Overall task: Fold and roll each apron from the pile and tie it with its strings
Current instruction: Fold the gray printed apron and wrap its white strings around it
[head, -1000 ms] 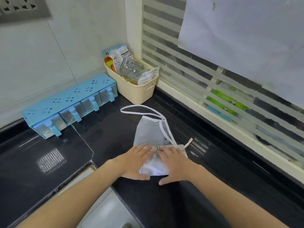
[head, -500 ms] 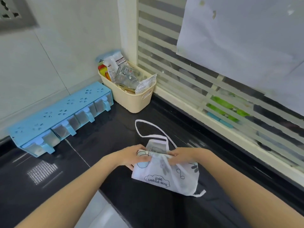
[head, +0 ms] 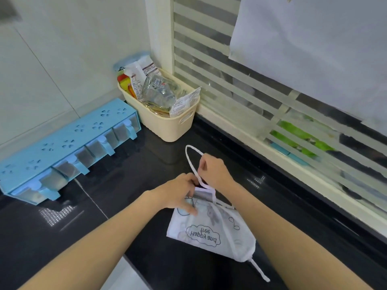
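apron [head: 211, 229]: folded into a small white wedge with a printed cloud, lying on the black tabletop [head: 129, 185] near its front edge, between the two forearms.
neck loop [head: 191, 158]: white tape running from the apron's narrow top end toward the back edge, partly lifted off the tabletop.
left hand [head: 180, 193]: fingers curled, pinning and pinching the apron's top end where the loop comes out.
right hand [head: 213, 172]: pinches the neck loop just beyond the left hand, tape rising over its fingers.
loose tie [head: 259, 271]: trails off the apron's wide end toward the front edge.
step: gathering the strings, judging by the grip.
doing it well: keep the left hand pressing so the folds stay flat; draw the loop taut and straight over the fabric, not sideways; bring the loose tie in before rolling.
risk: the slick tabletop may let the wedge slide.
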A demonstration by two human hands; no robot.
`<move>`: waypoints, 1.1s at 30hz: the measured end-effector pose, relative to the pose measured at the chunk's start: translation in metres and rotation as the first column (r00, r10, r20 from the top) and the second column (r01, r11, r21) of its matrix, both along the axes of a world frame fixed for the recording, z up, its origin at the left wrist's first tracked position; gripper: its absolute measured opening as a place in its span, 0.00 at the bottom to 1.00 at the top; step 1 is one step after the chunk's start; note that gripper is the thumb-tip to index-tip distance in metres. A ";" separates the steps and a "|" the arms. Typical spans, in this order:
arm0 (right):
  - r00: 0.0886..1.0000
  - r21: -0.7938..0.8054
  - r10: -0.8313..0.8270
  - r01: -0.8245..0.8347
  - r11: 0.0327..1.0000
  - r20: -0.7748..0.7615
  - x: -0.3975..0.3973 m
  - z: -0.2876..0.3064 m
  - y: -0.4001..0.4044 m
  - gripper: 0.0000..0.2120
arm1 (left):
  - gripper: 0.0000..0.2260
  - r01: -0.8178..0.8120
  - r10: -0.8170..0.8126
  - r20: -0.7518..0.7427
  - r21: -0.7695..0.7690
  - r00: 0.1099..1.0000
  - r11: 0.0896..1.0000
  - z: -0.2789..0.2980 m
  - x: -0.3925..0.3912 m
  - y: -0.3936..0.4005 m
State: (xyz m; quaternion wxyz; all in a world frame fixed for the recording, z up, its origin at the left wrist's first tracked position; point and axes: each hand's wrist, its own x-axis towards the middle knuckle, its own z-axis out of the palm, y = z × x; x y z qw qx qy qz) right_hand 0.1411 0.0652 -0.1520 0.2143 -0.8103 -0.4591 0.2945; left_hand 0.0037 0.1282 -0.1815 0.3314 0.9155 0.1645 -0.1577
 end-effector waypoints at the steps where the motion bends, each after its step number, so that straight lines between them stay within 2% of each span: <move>1: 0.992 0.025 -0.098 0.100 0.995 -0.076 0.005 0.004 0.001 0.04 | 0.19 0.041 -0.041 -0.026 0.025 0.999 0.999 -0.001 0.001 0.000; 2: 0.979 0.013 -0.146 0.149 0.989 -0.141 0.010 0.010 0.001 0.06 | 0.19 0.066 -0.064 -0.052 0.038 0.997 0.997 -0.002 0.003 -0.001; 3: 0.983 -0.046 -0.120 0.114 0.992 -0.136 0.015 0.014 0.001 0.05 | 0.19 0.063 -0.061 -0.067 0.036 0.996 0.997 -0.003 0.005 -0.002; 4: 0.993 -0.150 -0.047 0.030 0.988 -0.109 0.019 0.017 -0.002 0.06 | 0.18 0.043 -0.041 -0.064 0.030 0.997 0.999 -0.003 0.007 -0.002; 6: 0.987 -0.348 0.083 -0.126 0.929 -0.135 0.016 0.017 -0.007 0.17 | 0.17 -0.004 0.005 -0.042 0.029 0.999 1.000 -0.001 0.010 -0.005; 8: 0.933 -0.335 -0.045 -0.083 0.939 -0.358 0.007 0.009 -0.010 0.22 | 0.17 -0.006 0.007 -0.038 0.025 0.999 1.000 0.001 0.013 -0.007; 10: 0.727 -0.196 -0.227 0.129 0.972 -0.648 -0.004 0.008 -0.010 0.21 | 0.15 -0.001 0.001 -0.039 0.005 0.999 1.000 0.001 0.014 -0.011; 11: 0.615 -0.154 -0.274 0.240 0.958 -0.740 -0.004 0.012 -0.007 0.20 | 0.14 -0.010 0.010 -0.038 -0.003 0.999 1.000 0.002 0.014 -0.011; 14: 0.330 -0.080 -0.286 0.519 0.851 -0.900 0.011 0.037 0.005 0.13 | 0.11 -0.056 0.054 -0.051 -0.043 0.997 0.997 0.005 0.011 -0.012; 15: 0.303 -0.050 -0.270 0.577 0.815 -0.914 0.021 0.050 0.010 0.12 | 0.12 -0.047 0.044 -0.064 -0.038 0.997 0.998 0.007 0.011 -0.012; 16: 0.327 -0.012 -0.267 0.614 0.790 -0.907 0.032 0.065 0.012 0.12 | 0.14 -0.029 0.027 -0.085 -0.016 0.996 0.999 0.009 0.012 -0.015; 18: 0.447 0.074 -0.273 0.619 0.782 -0.852 0.049 0.095 0.013 0.14 | 0.18 0.002 0.006 -0.128 0.059 0.992 0.998 0.015 0.017 -0.019; 20: 0.593 0.151 -0.266 0.560 0.815 -0.760 0.054 0.119 0.011 0.13 | 0.22 0.080 -0.030 -0.235 0.207 0.971 0.975 0.024 0.027 -0.026; 22: 0.679 0.187 -0.268 0.518 0.834 -0.684 0.050 0.131 0.010 0.11 | 0.29 0.194 -0.092 -0.306 0.321 0.948 0.927 0.030 0.038 -0.035; 23: 0.704 0.191 -0.270 0.502 0.843 -0.657 0.048 0.134 0.008 0.10 | 0.31 0.215 -0.120 -0.285 0.331 0.951 0.919 0.032 0.043 -0.039; 26: 0.745 0.180 -0.262 0.455 0.872 -0.614 0.043 0.137 -0.001 0.08 | 0.34 0.168 -0.123 -0.211 0.210 0.970 0.963 0.034 0.052 -0.048; 28: 0.732 0.192 -0.252 0.463 0.865 -0.633 0.048 0.142 -0.013 0.08 | 0.35 0.067 -0.042 -0.257 0.088 0.966 0.994 0.035 0.055 -0.048; 29: 0.715 0.192 -0.248 0.473 0.860 -0.653 0.053 0.145 -0.019 0.09 | 0.32 0.005 0.004 -0.296 0.029 0.955 1.000 0.035 0.056 -0.045; 32: 0.684 0.168 -0.221 0.453 0.875 -0.695 0.069 0.156 -0.047 0.13 | 0.13 -0.148 0.098 -0.406 -0.094 0.909 0.984 0.037 0.051 -0.034; 33: 0.682 0.150 -0.203 0.421 0.895 -0.703 0.075 0.158 -0.058 0.13 | 0.11 -0.199 0.135 -0.416 -0.114 0.899 0.973 0.040 0.047 -0.028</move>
